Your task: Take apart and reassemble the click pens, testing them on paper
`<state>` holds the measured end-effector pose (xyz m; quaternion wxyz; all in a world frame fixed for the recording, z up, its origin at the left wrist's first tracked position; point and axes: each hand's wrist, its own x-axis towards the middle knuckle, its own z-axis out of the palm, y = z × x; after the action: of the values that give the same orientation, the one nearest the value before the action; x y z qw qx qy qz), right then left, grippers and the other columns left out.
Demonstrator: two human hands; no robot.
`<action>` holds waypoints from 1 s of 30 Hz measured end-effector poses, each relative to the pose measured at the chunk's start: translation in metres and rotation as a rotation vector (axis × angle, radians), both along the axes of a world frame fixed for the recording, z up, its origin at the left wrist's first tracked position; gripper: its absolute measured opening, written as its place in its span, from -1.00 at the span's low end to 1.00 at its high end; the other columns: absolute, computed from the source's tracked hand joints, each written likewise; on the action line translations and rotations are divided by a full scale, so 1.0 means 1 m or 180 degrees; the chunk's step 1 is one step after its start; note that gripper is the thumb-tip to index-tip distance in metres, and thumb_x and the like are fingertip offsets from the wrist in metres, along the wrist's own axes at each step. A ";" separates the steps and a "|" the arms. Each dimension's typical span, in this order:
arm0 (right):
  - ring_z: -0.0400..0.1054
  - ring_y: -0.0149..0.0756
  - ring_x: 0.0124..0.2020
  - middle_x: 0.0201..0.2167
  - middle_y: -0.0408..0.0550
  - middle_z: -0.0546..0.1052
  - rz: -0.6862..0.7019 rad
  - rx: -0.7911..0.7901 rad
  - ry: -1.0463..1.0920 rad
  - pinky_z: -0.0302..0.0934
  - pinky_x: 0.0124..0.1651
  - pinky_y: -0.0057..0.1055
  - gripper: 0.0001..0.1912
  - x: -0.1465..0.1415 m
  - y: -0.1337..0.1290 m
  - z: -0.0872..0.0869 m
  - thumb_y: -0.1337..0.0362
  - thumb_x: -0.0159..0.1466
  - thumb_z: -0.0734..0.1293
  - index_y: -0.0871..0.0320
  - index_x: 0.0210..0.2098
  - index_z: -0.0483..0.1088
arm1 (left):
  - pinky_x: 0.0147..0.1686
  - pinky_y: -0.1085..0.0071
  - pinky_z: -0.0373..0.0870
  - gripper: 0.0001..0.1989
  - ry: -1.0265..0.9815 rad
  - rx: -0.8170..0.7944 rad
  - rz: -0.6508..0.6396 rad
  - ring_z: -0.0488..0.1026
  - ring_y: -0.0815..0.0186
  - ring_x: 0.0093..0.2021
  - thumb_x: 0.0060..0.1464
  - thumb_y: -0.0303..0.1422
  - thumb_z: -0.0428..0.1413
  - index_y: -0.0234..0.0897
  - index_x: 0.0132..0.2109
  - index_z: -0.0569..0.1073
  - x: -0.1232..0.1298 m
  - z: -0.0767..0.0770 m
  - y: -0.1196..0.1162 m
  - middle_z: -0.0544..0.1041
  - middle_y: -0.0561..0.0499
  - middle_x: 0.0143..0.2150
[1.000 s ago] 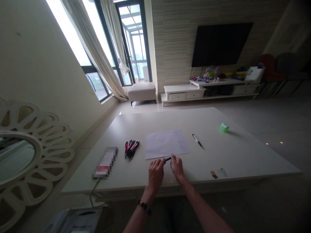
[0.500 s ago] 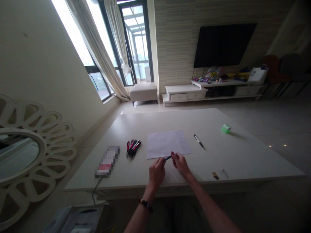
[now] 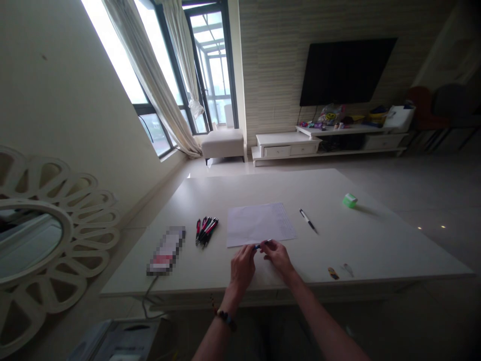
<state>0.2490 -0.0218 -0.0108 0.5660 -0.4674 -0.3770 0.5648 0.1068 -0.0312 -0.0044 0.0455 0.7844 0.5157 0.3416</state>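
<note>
My left hand [image 3: 243, 264] is closed, its fingertips pinching one end of a slim blue and dark pen [image 3: 257, 246]. My right hand [image 3: 277, 256] is closed at the pen's other end, where a small light tip shows past the fingers. Most of the pen is hidden by the fingers, and I cannot tell whether it is in one piece. Both hands are above the near edge of the white table [image 3: 330, 250], just in front of a sheet of white paper [image 3: 259, 224]. Right of the paper lies a white and black pen [image 3: 308, 221].
Several red and black pens [image 3: 206, 231] lie bunched left of the paper. Beyond them is a blurred-out phone-like object [image 3: 166, 250] with a cable. A green and white small box [image 3: 349, 200] stands at right. Two small flat items, one yellow and black [image 3: 333, 273], lie near the front edge.
My right hand has turned and dropped slightly, its thumb and fingers now lower around the pen's end. A light tip shows there now. The left hand has stayed nearly still.
</note>
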 end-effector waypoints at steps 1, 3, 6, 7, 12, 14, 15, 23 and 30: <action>0.40 -0.32 -0.40 -0.46 -0.05 0.52 -0.0076 -0.0011 0.0087 0.24 -0.44 -0.51 -0.62 -0.001 -0.001 -0.001 0.06 -0.07 0.45 0.22 -0.38 0.44 | -0.31 0.50 0.27 -0.81 0.0018 0.0012 -0.0034 0.41 0.39 -0.29 0.17 -0.41 -0.09 -0.18 -0.14 0.39 0.000 0.000 0.000 0.49 0.01 -0.27; 0.41 -0.31 -0.34 -0.39 -0.03 0.53 -0.0109 -0.0002 0.0356 0.26 -0.38 -0.48 -0.62 -0.003 -0.001 -0.003 0.10 -0.08 0.46 0.21 -0.33 0.44 | -0.30 0.51 0.28 -0.79 0.0031 0.0015 -0.0125 0.42 0.39 -0.26 0.18 -0.41 -0.10 -0.17 -0.11 0.38 0.000 0.000 0.000 0.49 0.01 -0.25; 0.41 -0.31 -0.34 -0.39 -0.05 0.54 -0.0151 0.0012 0.0597 0.27 -0.31 -0.44 -0.64 -0.006 -0.002 -0.004 0.15 -0.09 0.48 0.20 -0.34 0.44 | -0.30 0.51 0.29 -0.78 0.0038 -0.0025 -0.0182 0.42 0.38 -0.26 0.19 -0.40 -0.12 -0.17 -0.10 0.37 0.000 -0.001 0.000 0.49 0.00 -0.26; 0.41 -0.32 -0.36 -0.43 -0.07 0.53 -0.0191 0.0023 0.0603 0.27 -0.30 -0.43 -0.66 -0.006 -0.002 -0.004 0.16 -0.11 0.49 0.21 -0.38 0.44 | -0.30 0.51 0.29 -0.79 0.0055 -0.0034 -0.0176 0.42 0.38 -0.27 0.19 -0.40 -0.12 -0.18 -0.11 0.38 0.000 -0.002 0.000 0.49 0.00 -0.27; 0.42 -0.27 -0.31 -0.40 -0.04 0.55 -0.0158 0.0069 0.0634 0.29 -0.25 -0.37 -0.62 -0.007 -0.002 -0.003 0.15 -0.12 0.49 0.21 -0.35 0.44 | -0.30 0.50 0.29 -0.79 0.0091 -0.0038 -0.0168 0.42 0.38 -0.27 0.19 -0.39 -0.12 -0.19 -0.12 0.38 0.000 -0.003 0.000 0.48 0.00 -0.29; 0.42 -0.26 -0.34 -0.44 -0.05 0.54 -0.0240 0.0061 0.0515 0.31 -0.27 -0.35 -0.64 -0.008 -0.002 -0.003 0.14 -0.13 0.49 0.21 -0.39 0.43 | -0.28 0.50 0.30 -0.78 0.0089 -0.0040 -0.0204 0.42 0.38 -0.27 0.19 -0.40 -0.12 -0.18 -0.11 0.38 0.000 -0.003 -0.001 0.49 -0.01 -0.28; 0.42 -0.25 -0.34 -0.44 -0.05 0.54 -0.0259 0.0101 0.0500 0.31 -0.25 -0.33 -0.63 -0.009 -0.002 -0.002 0.15 -0.13 0.49 0.21 -0.39 0.43 | -0.28 0.49 0.30 -0.78 0.0084 -0.0035 -0.0216 0.42 0.38 -0.26 0.19 -0.40 -0.13 -0.18 -0.10 0.37 0.000 -0.003 -0.001 0.49 -0.01 -0.27; 0.42 -0.24 -0.33 -0.43 -0.04 0.55 -0.0415 0.0266 0.0344 0.30 -0.21 -0.31 -0.62 -0.010 0.001 -0.001 0.15 -0.12 0.48 0.21 -0.36 0.41 | -0.29 0.51 0.30 -0.80 0.0057 -0.0017 -0.0176 0.43 0.39 -0.26 0.18 -0.41 -0.11 -0.18 -0.11 0.37 0.000 -0.006 0.001 0.50 0.01 -0.25; 0.42 -0.27 -0.35 -0.44 -0.06 0.54 -0.0476 0.0261 0.0310 0.30 -0.23 -0.35 -0.62 -0.009 0.001 -0.001 0.16 -0.12 0.48 0.21 -0.35 0.40 | -0.29 0.49 0.31 -0.79 -0.0051 -0.0073 -0.0187 0.44 0.38 -0.26 0.19 -0.39 -0.12 -0.19 -0.12 0.37 0.000 -0.006 0.002 0.51 -0.01 -0.25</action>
<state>0.2402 -0.0206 -0.0115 0.6429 -0.4427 -0.3359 0.5272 0.1063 -0.0297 -0.0104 0.0687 0.7958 0.4959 0.3405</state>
